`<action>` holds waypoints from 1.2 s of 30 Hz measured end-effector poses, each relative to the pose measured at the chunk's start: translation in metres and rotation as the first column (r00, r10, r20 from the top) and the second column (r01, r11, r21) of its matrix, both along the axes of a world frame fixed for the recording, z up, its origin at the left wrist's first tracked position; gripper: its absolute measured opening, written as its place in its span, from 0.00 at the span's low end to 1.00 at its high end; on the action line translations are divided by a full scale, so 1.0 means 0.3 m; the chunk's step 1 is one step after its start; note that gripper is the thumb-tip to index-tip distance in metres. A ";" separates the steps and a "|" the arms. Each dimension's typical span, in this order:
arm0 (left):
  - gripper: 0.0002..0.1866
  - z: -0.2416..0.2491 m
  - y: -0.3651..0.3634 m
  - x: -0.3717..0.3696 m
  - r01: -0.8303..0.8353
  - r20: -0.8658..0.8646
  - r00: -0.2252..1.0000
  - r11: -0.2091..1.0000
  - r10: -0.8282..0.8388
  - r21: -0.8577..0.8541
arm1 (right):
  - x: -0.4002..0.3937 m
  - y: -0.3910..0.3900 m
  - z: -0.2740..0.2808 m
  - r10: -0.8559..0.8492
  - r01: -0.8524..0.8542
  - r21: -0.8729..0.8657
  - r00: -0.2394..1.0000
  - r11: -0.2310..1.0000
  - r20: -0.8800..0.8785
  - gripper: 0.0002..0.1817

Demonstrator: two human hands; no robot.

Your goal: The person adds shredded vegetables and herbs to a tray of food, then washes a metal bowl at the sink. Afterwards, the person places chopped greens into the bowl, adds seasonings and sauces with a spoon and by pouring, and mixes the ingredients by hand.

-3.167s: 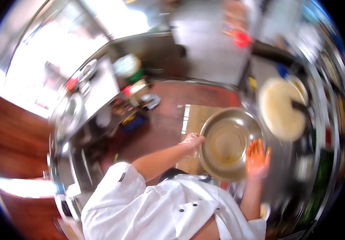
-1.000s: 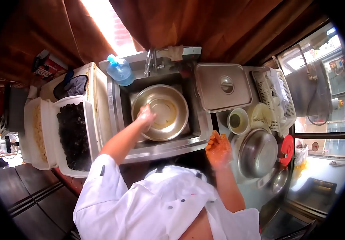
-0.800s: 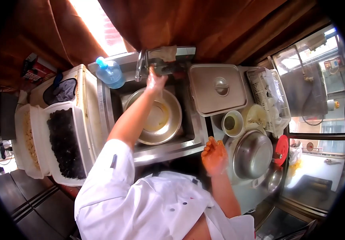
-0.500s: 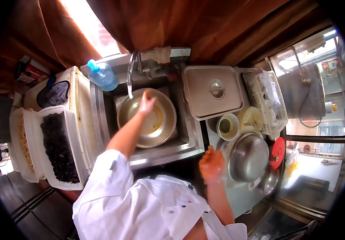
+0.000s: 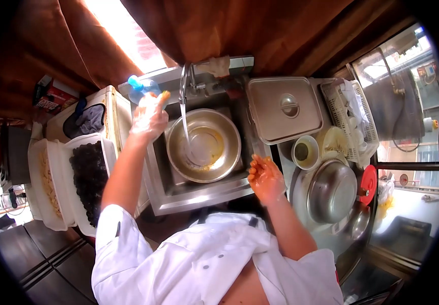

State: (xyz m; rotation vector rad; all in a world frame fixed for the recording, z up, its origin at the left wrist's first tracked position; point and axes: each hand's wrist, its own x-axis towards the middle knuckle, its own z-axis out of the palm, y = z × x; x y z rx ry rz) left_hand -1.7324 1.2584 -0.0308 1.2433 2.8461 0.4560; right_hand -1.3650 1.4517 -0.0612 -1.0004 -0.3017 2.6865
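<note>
My left hand (image 5: pixel 149 119), in a wet-looking clear glove with orange stain on the fingers, is raised at the sink's left edge. Its fingers are apart and overlap the blue bottle (image 5: pixel 142 88) in this view. My right hand (image 5: pixel 266 178), also stained orange, hangs before the sink's right front corner, loosely open with bent fingers and nothing seen in it. Between the hands a metal bowl (image 5: pixel 232 147) sits in the sink (image 5: pixel 173 197). Water runs into it from the tap (image 5: pixel 183 84), over yellowish liquid and residue.
Right of the sink lie a lidded steel pan (image 5: pixel 267 114), a small pot (image 5: pixel 306 152), an upturned metal bowl (image 5: pixel 334 190), a red lid (image 5: pixel 368 184) and a white basket (image 5: pixel 361 134). At left stand a tub of dark pieces (image 5: pixel 88 173) and a tub of pale pieces (image 5: pixel 48 183).
Water now streams from the tap into the bowl. My left hand has moved from over the bowl leftwards to the blue bottle. My right hand has risen slightly toward the sink's front edge.
</note>
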 end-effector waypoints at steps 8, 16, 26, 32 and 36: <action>0.17 0.061 0.212 0.054 0.168 -0.052 0.982 0.964 -0.182 -0.207 | -0.111 -0.048 -0.038 0.057 -0.059 0.045 0.998 0.997 0.040 0.20; 0.19 -0.435 0.128 0.165 -0.467 0.994 0.076 0.878 -0.075 0.102 | -0.366 -0.018 -0.315 0.203 -0.202 -0.009 0.979 0.979 0.022 0.24; 0.20 -0.652 0.168 0.359 -0.949 0.561 -0.297 0.302 -0.773 -0.088 | -0.823 -0.204 -0.686 -0.006 0.005 -0.020 0.999 1.000 -0.041 0.20; 0.25 -0.655 0.078 0.373 -0.921 0.692 -0.344 0.373 -0.635 -0.115 | -0.912 -0.262 -0.799 -0.014 -0.009 0.069 0.946 0.998 0.323 0.13; 0.26 -0.680 0.117 0.293 -0.876 0.689 -0.422 0.460 -0.589 -0.144 | -0.797 -0.318 -0.674 0.066 -0.236 0.431 0.926 0.871 0.372 0.15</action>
